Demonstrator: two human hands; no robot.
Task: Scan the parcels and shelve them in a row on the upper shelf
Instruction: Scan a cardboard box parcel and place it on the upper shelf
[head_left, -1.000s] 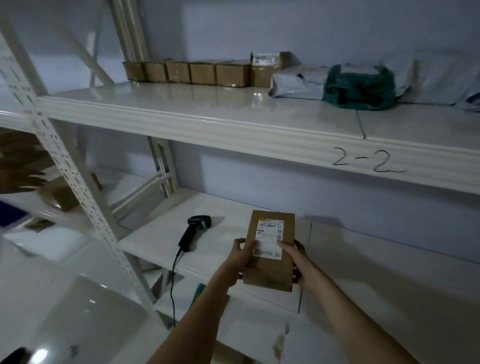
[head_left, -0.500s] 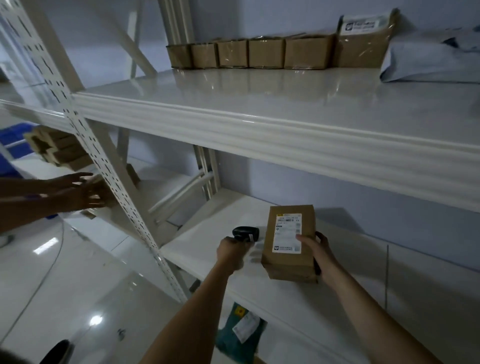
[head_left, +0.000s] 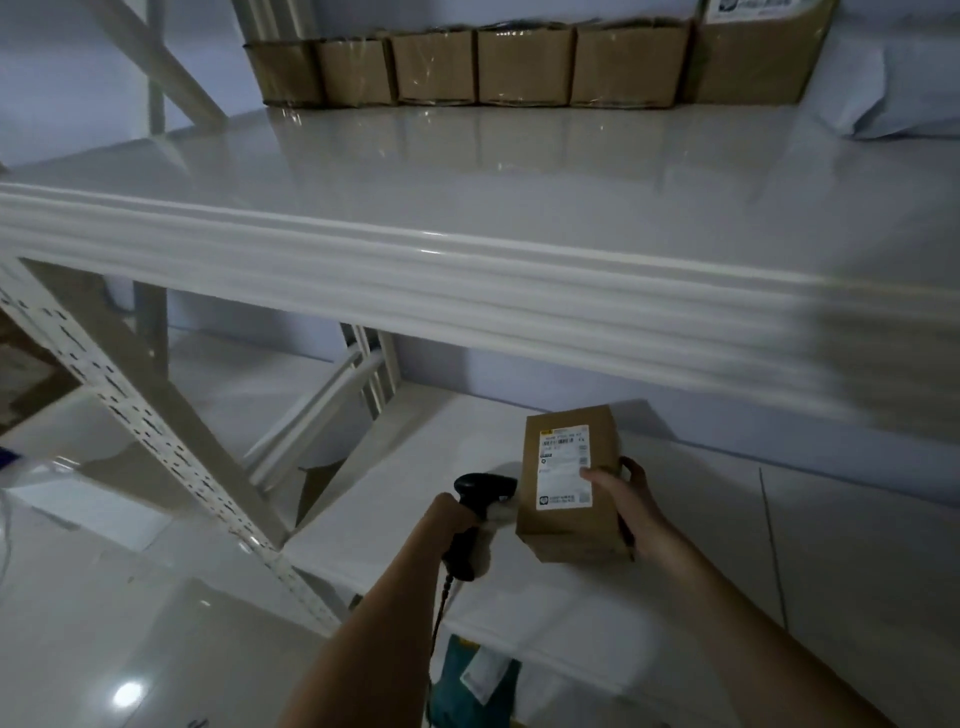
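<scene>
Half a second on, the left hand (head_left: 457, 519) grips the black handheld scanner (head_left: 475, 512) level with the white label of the brown cardboard parcel (head_left: 571, 483) held by the right hand (head_left: 626, 506) above the lower shelf (head_left: 727, 545), so scanning looks imminent, shelving pending.

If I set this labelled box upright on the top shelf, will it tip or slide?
The box looks stiff, so it should keep its shape. It stands tall and narrow, so a nudge might tip it. The shelf looks glossy, so it may slide.
</scene>
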